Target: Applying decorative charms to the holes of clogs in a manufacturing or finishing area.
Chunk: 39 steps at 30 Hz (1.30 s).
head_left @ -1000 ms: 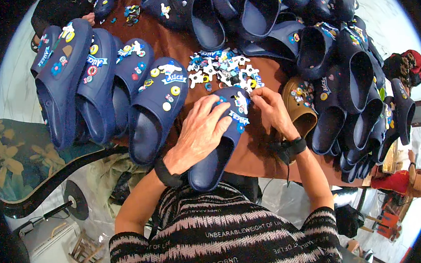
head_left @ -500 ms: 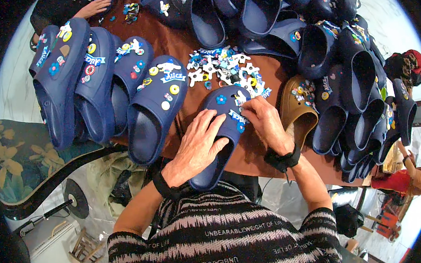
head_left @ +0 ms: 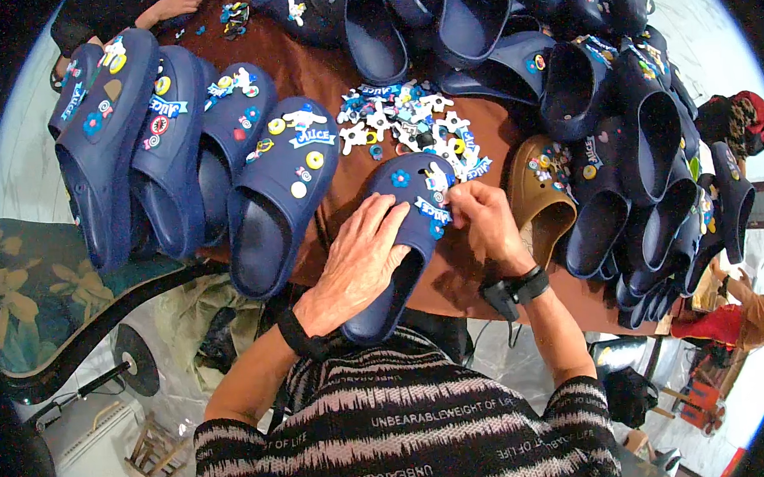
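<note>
Brown counter point(head_left: 320, 76) fills the middle of the view, crowded with navy clogs on every side, and a pale floor shows beyond its edges.

Nearest the person, one navy clog point(head_left: 399, 237) lies toe-away at the counter's near edge, its heel hanging over toward the striped shirt. The left hand point(head_left: 362, 262) lies flat and spread across the clog's upper, fingers open rather than curled, a pressing grip that seems meant to pin the shoe so it cannot slide. The right hand point(head_left: 484, 223) is pinched at the clog's right side near the toe, fingertips closed on what looks like a small charm; the piece itself is too small to make out. That side already carries a few charms, so the hand appears to work where bare holes remain.

Just beyond the toe lies a loose heap of charms point(head_left: 410, 127), close enough for the right hand to pick from. To the left, four finished clogs point(head_left: 194, 162) lie side by side, charms up. A tan clog point(head_left: 541, 194) sits just right of the hands, with a stacked pile of navy clogs point(head_left: 639, 153) behind it.

At the far left corner another person's hand point(head_left: 177, 3) rests by more charms.
</note>
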Motion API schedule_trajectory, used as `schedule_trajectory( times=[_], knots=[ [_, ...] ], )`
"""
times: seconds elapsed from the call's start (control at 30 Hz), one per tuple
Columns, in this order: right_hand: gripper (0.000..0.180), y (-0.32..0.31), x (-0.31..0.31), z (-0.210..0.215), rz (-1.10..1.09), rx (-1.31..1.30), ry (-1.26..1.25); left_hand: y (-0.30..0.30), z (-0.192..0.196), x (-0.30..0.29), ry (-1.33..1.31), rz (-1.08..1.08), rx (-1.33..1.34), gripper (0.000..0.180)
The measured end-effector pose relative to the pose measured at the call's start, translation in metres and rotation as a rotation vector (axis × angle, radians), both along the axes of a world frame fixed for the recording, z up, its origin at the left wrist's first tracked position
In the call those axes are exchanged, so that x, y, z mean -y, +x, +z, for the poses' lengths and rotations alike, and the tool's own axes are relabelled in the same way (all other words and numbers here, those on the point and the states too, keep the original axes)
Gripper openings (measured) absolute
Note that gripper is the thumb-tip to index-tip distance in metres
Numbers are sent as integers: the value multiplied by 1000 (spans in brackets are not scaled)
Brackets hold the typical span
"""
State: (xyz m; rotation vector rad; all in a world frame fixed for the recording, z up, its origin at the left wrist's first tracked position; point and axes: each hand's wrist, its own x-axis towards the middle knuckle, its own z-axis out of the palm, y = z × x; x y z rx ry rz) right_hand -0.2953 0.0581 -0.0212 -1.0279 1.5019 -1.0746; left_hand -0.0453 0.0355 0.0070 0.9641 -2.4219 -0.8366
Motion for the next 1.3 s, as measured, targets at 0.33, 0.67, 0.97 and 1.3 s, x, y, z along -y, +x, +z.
schedule_trajectory(
  times=[0.33,0.67,0.97,1.3],
  knots=[
    [16,6,0,12,58,-111,39,-1,0,-2,7,6,20,56],
    [26,-42,74,29,201,-937,-96,9,-7,-5,8,33,-25,55],
    [37,-56,141,-8,220,-1246,62,23,-5,-8,128,57,-88,53],
    [19,-37,134,0,292,-1220,-381,29,-8,-8,149,83,-86,53]
  ],
)
